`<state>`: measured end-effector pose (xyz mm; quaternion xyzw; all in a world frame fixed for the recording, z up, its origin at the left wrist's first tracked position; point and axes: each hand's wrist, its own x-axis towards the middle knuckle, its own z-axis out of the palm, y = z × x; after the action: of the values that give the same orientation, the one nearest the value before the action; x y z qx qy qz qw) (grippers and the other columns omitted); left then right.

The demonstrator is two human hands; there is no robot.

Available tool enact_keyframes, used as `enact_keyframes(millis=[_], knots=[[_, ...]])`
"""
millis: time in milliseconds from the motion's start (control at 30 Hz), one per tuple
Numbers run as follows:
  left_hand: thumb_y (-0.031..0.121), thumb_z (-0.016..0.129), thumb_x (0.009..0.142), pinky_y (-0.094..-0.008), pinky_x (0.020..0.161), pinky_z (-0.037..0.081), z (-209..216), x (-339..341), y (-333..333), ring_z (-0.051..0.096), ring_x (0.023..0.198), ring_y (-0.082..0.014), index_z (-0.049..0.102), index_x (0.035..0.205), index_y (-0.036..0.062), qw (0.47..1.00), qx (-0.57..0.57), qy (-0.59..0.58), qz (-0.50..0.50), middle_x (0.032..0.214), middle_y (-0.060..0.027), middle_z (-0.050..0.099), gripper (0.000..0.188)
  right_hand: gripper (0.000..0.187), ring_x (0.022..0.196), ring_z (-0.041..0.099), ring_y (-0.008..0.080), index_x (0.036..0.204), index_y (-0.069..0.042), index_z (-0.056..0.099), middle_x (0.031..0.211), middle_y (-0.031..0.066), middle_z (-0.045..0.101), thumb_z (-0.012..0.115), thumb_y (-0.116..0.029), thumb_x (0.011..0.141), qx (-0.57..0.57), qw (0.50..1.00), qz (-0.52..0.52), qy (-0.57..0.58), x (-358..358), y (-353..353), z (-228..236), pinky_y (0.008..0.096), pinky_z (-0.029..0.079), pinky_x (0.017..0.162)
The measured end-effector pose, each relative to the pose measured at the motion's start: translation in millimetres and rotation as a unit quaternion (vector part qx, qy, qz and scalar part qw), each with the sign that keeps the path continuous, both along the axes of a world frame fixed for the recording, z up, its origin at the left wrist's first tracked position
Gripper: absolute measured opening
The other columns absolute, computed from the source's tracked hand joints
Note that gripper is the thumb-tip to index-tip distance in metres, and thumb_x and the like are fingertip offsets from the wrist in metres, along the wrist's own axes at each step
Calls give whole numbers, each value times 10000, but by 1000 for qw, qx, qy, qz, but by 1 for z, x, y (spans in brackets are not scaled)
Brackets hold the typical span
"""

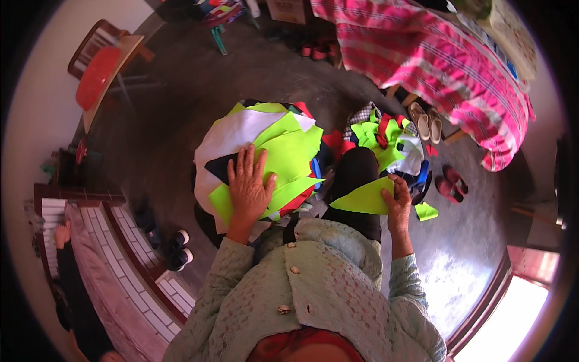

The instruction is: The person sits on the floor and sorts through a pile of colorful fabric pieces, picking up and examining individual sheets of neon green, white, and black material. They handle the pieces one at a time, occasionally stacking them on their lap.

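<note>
My left hand (250, 184) lies flat, fingers apart, on a big round heap of cloth scraps (289, 148), mostly lime-yellow with white and some dark and red bits. Between the thumb and fingers of my right hand (398, 202) is pinched a pointed lime-yellow cloth piece (363, 198). That piece spreads leftward above my dark trouser leg (356, 169). A second, smaller pile of scraps (383, 142), in lime, red, white, blue and checked cloth, lies beyond my right hand. What supports the large heap is hidden under it.
One lime scrap (426, 211) lies on the floor near dark red shoes (451, 184). Pale shoes (425, 122) stand by a bed with a pink plaid cover (416, 51). Another person's arm (75, 289) rests at the far left, near black shoes (179, 250). A table with a red seat-like pad (98, 75) stands upper left.
</note>
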<state>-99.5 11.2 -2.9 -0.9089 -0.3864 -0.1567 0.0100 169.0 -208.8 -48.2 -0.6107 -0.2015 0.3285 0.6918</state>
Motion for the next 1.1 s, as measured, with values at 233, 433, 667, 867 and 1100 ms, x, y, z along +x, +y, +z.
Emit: enact_keyframes(millis=[233, 433, 667, 867, 1100], knots=[[333, 547, 813, -516, 1046, 207, 0, -4, -2, 307, 1301, -312, 450, 1290, 95, 999, -4, -35, 7, 1405, -135, 343, 541, 168, 871, 511, 57, 991, -23, 597, 946, -28, 579, 577, 42, 838, 97, 987, 112, -66, -27, 101, 77, 191, 390, 776], [358, 534, 834, -526, 1034, 222, -1, -10, -2, 323, 1287, -314, 461, 1289, 112, 998, 1, -67, -4, 1380, -144, 372, 522, 131, 865, 547, 69, 974, -34, 615, 952, 0, 615, 583, 13, 857, 263, 936, 236, -15, -94, 184, 146, 200, 424, 781], [391, 514, 837, -525, 1024, 221, 10, -11, -5, 370, 1214, -337, 499, 1221, 63, 997, 8, -75, -17, 1244, -178, 460, 505, 144, 804, 563, 78, 972, -33, 623, 877, 7, 629, 580, 6, 840, 143, 931, 330, -61, -143, 260, 87, 225, 454, 731], [396, 524, 826, -487, 895, 315, -2, -13, -6, 468, 1064, -317, 542, 1121, 60, 997, -26, -76, -3, 1088, -123, 537, 448, 156, 609, 580, 165, 928, -61, 649, 737, 86, 638, 595, -35, 783, 53, 897, 331, -288, -153, 271, 34, 295, 478, 605], [372, 557, 809, -454, 831, 350, -8, -14, -9, 517, 959, -298, 580, 1015, 66, 991, -81, -106, 13, 976, -105, 572, 369, 129, 585, 499, 89, 892, -75, 650, 683, 25, 601, 619, -12, 784, 68, 864, 356, -349, -170, 272, 46, 240, 441, 572]])
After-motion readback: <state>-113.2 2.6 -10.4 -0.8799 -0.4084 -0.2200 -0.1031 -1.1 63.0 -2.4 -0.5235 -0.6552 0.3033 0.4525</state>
